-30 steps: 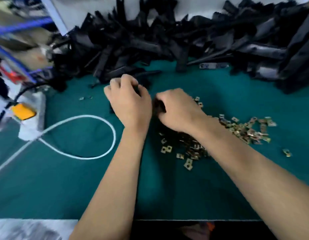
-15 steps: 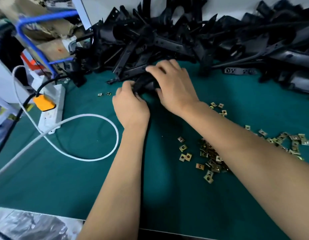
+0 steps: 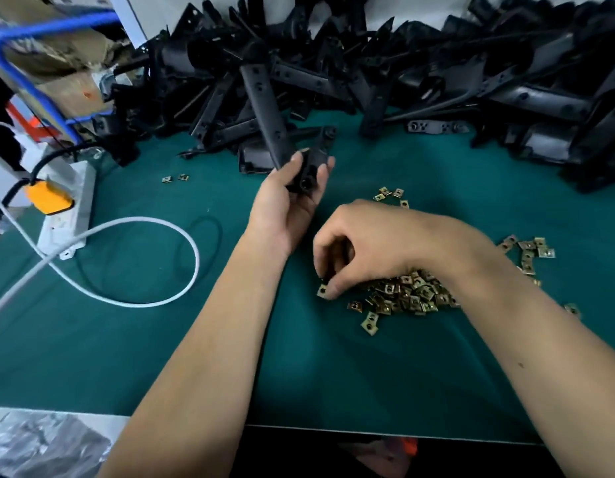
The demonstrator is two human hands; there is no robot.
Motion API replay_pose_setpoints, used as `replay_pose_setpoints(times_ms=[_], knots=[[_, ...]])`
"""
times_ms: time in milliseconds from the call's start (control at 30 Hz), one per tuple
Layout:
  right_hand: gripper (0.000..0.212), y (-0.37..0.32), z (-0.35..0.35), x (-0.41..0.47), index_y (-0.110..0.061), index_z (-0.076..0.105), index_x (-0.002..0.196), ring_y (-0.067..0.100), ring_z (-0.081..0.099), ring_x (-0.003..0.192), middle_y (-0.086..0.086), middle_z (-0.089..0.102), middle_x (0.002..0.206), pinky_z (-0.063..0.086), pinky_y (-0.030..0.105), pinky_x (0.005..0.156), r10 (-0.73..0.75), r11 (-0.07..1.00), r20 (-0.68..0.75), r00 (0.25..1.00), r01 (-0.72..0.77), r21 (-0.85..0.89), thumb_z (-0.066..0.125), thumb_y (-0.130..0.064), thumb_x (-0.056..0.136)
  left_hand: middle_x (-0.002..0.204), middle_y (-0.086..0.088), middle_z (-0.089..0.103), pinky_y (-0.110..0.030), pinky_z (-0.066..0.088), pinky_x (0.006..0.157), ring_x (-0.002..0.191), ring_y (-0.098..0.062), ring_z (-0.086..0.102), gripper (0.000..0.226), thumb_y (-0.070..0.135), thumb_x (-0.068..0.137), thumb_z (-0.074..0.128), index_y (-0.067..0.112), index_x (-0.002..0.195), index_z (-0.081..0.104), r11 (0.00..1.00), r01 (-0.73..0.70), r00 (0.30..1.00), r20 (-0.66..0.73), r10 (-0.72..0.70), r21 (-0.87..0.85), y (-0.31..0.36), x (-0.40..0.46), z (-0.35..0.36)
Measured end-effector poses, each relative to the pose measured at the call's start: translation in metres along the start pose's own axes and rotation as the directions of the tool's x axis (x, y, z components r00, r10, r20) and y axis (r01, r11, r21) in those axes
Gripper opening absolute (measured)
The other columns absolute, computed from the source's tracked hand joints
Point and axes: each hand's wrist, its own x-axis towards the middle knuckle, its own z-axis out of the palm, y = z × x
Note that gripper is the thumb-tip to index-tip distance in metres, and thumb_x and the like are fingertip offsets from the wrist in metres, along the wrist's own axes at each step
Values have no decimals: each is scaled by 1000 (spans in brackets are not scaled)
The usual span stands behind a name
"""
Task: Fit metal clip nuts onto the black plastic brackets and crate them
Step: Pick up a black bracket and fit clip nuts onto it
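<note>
On the green mat point(image 3: 127, 357), two hands: left point(image 3: 282, 208) grips one bracket point(image 3: 264, 108), right point(image 3: 375, 246) pinches one clip nut point(image 3: 322, 290).

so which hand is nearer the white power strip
Left. The left hand holds a black bracket just right of the power strip; the right hand is farther right, fingers curled down at the clip nuts.

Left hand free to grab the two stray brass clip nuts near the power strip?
Probably not as it stands: the left hand already grips a long black plastic bracket. The green mat between it and the two stray brass clip nuts looks bare, so the path is free, but the hand is occupied.
</note>
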Motion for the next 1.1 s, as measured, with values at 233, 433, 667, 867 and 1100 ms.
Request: replay_pose_setpoints(times_ms=[233,433,667,867,1100], knots=[[15,17,11,-3,-31,74,81,3,62,66,-14,67,71,49,27,63,59,993,-71,996,-65,-98,85,-41,80,110,-21,70,-35,63,82,103,-37,73,13,-5,91,64,0,103,60,993,58,989,126,-71,107,-10,-4,-5],[14,55,9,-10,-25,66,84,8,65,56,-5,70,71,50,27,53,193,945,-459,867,-38,325,77,-26,92,94,-4,75,-34,57,88,87,-17,71,25,18,79,76,11,101,66,907,-29,985,168,-47,421,-17,2,-7],[5,56,21,-5,2,73,97,21,70,67,11,70,78,62,31,63,436,523,-610,662,365,770,70,2,94,93,-6,77,-28,60,76,87,-16,75,9,15,92,70,9,98,67,907,-12,985,159,-60,421,-17,4,-8],[18,48,22,-2,-4,60,107,22,71,66,5,71,74,62,36,67,447,490,-646,619,435,755,68,6,93,105,-11,73,-34,61,81,92,-21,71,13,14,96,67,8,107,64,881,-25,980,188,-72,473,-18,0,-7],[27,46,21,-5,-11,52,104,24,70,62,10,70,76,60,34,64,448,480,-659,604,460,747,68,7,92,98,-7,74,-29,58,75,85,-18,72,9,13,95,66,9,104,64,855,-51,974,217,-73,515,-21,-4,-3]])
